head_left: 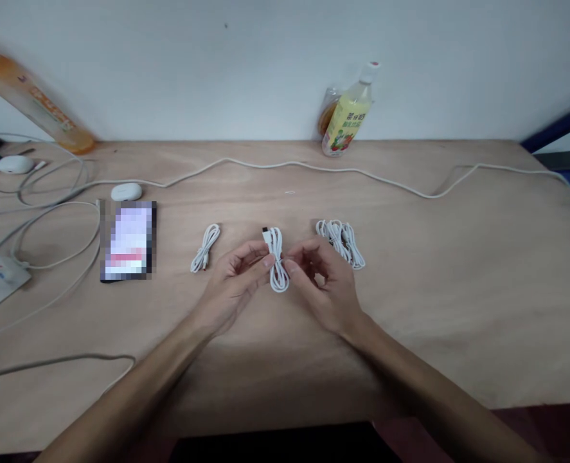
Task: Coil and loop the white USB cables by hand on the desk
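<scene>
Between my two hands is a folded white USB cable [279, 276], bundled at its middle, with a plug that has a dark end at its top left. My left hand [234, 276] pinches the bundle from the left, thumb on the cable. From the right, my right hand [328, 283] closes its thumb and fingertips at the middle of the bundle, where a tie seems to be; the fingertips partly hide it. Another bundled white cable [205, 247] lies on the table left of my left hand. Several more cable bundles [335, 233] lie together just beyond my right hand, which partly covers them.
A phone [129, 241] and a white earbud case [126, 192] lie at the left, among loose cords and a power strip [5, 283]. One long white cord [289, 164] crosses the back of the wooden table. Bottles [347, 122] lean against the wall, including an orange one [38, 106].
</scene>
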A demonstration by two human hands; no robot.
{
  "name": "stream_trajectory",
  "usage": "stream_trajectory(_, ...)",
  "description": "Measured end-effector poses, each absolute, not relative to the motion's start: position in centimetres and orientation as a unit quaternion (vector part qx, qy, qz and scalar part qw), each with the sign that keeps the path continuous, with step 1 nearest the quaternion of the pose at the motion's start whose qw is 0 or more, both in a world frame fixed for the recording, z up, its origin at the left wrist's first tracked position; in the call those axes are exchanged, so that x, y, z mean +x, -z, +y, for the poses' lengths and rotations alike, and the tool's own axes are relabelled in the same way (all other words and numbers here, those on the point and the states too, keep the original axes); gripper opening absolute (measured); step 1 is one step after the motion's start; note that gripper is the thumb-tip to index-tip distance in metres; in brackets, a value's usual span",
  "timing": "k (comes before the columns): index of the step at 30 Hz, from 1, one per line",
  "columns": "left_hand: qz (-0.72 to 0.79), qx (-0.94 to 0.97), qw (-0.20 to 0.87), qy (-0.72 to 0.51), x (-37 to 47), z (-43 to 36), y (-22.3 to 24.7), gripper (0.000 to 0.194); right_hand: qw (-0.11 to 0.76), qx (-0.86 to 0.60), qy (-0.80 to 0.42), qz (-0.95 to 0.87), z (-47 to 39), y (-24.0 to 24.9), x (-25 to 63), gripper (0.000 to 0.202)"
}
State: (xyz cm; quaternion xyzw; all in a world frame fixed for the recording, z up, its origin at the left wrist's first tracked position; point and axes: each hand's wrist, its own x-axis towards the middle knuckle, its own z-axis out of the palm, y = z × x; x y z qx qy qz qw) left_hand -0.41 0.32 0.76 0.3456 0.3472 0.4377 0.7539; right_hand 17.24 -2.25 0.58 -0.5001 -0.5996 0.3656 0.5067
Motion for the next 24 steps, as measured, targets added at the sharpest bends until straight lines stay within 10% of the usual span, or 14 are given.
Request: stream_trajectory(24, 0.371, 0.436, 0.665, -0.479, -0.7, 0.5, -0.7, 0.018, 0.492, -0.464, -0.206, -0.707, -2.0, 0.8, 17.6, 0.012)
